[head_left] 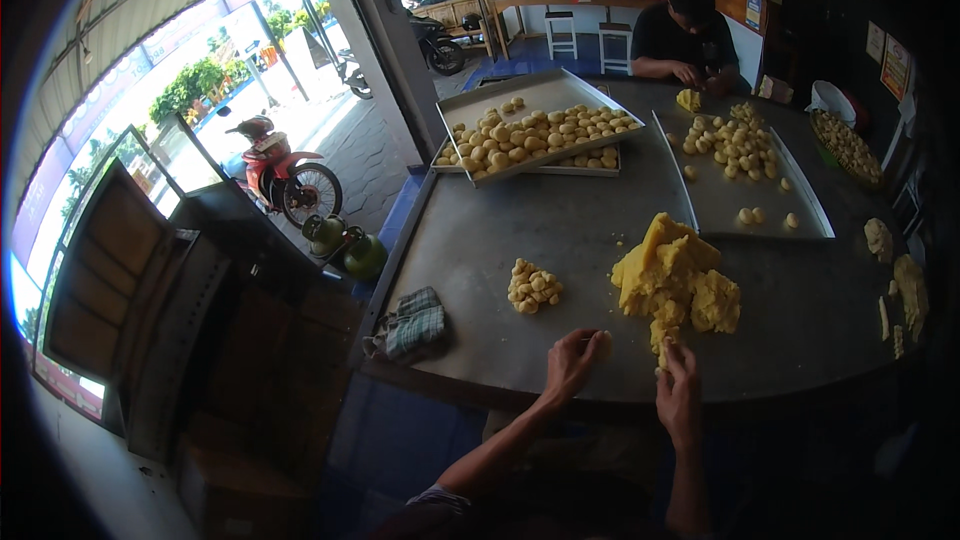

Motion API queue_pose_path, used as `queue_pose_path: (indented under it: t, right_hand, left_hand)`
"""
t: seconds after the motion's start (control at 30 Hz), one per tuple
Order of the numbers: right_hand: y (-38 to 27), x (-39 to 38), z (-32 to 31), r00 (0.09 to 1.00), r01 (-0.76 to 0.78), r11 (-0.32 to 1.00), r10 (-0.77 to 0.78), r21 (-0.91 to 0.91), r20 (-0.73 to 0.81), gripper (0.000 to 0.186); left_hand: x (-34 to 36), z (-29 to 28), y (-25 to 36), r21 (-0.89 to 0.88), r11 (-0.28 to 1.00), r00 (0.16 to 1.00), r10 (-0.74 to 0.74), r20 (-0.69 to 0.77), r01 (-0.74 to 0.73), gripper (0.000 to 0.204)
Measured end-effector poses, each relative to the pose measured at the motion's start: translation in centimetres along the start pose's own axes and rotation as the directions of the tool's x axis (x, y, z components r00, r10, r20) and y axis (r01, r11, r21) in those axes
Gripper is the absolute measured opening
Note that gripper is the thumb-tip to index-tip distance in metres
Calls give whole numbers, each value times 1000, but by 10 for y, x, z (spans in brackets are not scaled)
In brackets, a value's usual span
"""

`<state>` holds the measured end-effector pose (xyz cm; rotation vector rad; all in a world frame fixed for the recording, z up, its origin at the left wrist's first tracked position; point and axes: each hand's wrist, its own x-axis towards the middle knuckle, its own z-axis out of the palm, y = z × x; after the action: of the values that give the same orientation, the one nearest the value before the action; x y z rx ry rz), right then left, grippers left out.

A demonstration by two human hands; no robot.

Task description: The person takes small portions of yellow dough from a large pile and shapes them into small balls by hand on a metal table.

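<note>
A large crumbly mound of yellow dough [660,265] rises from the metal worktop in front of me. My right hand [680,395] is at its near end, with the fingers closed on a small bit of the yellow dough. To the left, my left hand [572,368] is held just above the near part of the table. Its fingers are curled around a small pale piece of dough [603,345], partly hidden by them. A heap of small pale dough balls [534,286] lies beyond my left hand.
Metal trays [470,100] of round dough balls overlap at the far left; another tray [815,210] stands at the right. A person [690,40] works across the table. A checked cloth [413,323] lies at the left edge, dough lumps [910,295] at the right.
</note>
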<state>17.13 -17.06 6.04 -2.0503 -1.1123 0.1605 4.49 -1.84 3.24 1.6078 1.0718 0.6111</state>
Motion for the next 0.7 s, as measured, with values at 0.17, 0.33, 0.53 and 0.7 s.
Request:
queue_pose_path:
  t: [0.17,0.33,0.53,0.7]
  right_hand:
    - [-6,13,34,994,93,987,-85,132,-64,38]
    - [-15,21,32,941,260,929,-305,263,149,37]
    - [-27,18,46,971,151,930,-203,335,126,34]
    - [-38,10,62,954,299,954,-300,23,9,25]
  left_hand:
    - [-12,31,3,-185,948,937,293,187,-260,33]
    - [10,4,-7,268,910,926,235,295,-316,22]
    - [0,6,-39,308,852,906,388,169,-423,16]
    - [-5,7,-25,166,951,954,228,197,-262,29]
